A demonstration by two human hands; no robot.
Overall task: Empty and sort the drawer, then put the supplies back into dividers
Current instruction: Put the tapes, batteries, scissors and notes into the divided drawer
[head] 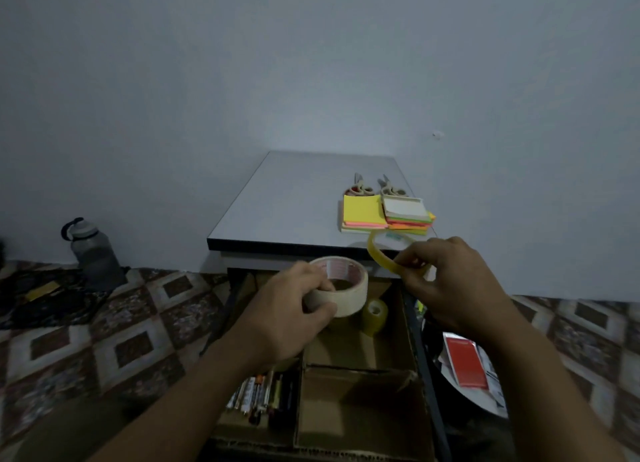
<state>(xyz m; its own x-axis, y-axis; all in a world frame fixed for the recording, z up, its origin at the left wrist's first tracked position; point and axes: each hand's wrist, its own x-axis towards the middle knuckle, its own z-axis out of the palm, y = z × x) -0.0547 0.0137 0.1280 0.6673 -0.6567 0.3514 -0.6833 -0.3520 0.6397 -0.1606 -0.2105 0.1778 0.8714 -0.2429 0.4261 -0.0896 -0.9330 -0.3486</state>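
Observation:
My left hand (294,309) grips a wide cream masking tape roll (346,288) above the open drawer (412,323). My right hand (453,285) pinches a thin yellow clear tape roll (377,253) near the table's front edge. A small clear tape roll (374,315) stands in the drawer's back cardboard compartment. Several pens and markers (263,395) lie in the left compartment. The front right cardboard divider (360,406) holds nothing. On the grey table top (294,201) lie two pairs of scissors (377,187) and two stacks of sticky notes (388,213).
A grey water bottle (91,250) stands on the patterned floor at the left by the wall. A red booklet and papers (465,364) lie on a round surface right of the drawer. Dark clutter (41,295) covers the floor at far left.

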